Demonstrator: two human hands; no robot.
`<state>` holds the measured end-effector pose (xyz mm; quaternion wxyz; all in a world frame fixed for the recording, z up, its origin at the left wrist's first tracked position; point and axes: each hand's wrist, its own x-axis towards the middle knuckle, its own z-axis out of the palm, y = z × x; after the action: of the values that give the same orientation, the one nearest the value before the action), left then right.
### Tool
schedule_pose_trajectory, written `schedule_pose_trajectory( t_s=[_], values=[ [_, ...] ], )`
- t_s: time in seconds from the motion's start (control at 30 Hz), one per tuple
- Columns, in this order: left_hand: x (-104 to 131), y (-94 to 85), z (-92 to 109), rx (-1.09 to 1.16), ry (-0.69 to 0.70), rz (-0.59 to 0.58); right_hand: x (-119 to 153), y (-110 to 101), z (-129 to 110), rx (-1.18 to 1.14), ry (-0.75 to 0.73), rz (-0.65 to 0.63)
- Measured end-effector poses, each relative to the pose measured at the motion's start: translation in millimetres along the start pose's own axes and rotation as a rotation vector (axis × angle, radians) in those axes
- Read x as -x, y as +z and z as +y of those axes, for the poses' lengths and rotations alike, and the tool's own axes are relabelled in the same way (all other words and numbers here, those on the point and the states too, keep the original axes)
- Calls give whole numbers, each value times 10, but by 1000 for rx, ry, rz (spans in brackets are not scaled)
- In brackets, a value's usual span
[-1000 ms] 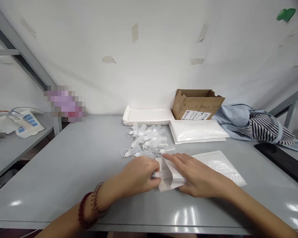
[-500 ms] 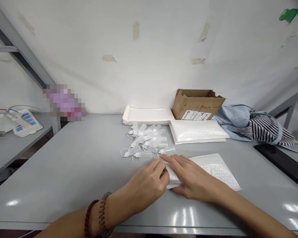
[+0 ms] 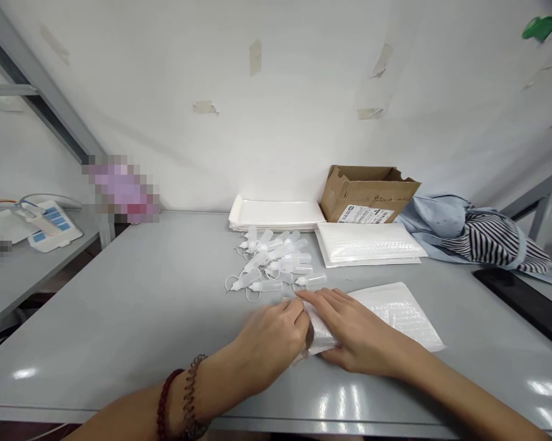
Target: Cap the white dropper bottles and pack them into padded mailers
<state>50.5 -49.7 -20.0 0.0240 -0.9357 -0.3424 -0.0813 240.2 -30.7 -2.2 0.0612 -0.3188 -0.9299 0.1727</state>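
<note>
A white bubble mailer (image 3: pixel 397 315) lies on the grey table, its left end beneath my hands. My right hand (image 3: pixel 356 337) spreads over the mailer, fingers on top and thumb at the near edge, gripping it. My left hand (image 3: pixel 276 343) is closed in a pinch at the mailer's left end. A thin, see-through edge shows just below the left fingers; what exactly they pinch is partly hidden. Just beyond the hands is a loose pile of small translucent dropper bottles (image 3: pixel 280 263) with tethered caps.
Behind the bottles lies a stack of white envelopes (image 3: pixel 278 212). More bubble mailers (image 3: pixel 372 244) are stacked before an open cardboard box (image 3: pixel 365 193). Light blue and striped cloth (image 3: pixel 482 236) and a black flat object (image 3: pixel 524 306) lie at right. A white-and-blue device (image 3: pixel 55 226) sits far left.
My left hand has shifted slightly left and turned, uncovering a thin see-through edge at the mailer's end. My right hand stays on the mailer.
</note>
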Motion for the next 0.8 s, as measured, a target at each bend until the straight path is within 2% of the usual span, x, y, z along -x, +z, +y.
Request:
schedule_pose_trajectory(
  t_s=[0.13,0.23,0.37,0.47,0.63,0.73,0.8],
  values=[
    [27,13,20,-13,107,-18,9,0,0,-14,6,-7],
    [23,7,44,-52,35,-47,9,-3,4,-6,2,-13],
    [-2,-21,35,-41,-60,-150,4,2,-1,-12,4,-22],
    [-26,-8,13,70,-117,-177,-6,6,-19,-33,32,-44],
    [-60,96,16,379,-273,-119,-31,10,-44,-45,70,-65],
    [-55,101,24,512,-212,-55,-41,20,-50,-38,63,-76],
    [-48,62,22,566,-180,-55,-47,30,-57,-24,52,-74]
  ],
)
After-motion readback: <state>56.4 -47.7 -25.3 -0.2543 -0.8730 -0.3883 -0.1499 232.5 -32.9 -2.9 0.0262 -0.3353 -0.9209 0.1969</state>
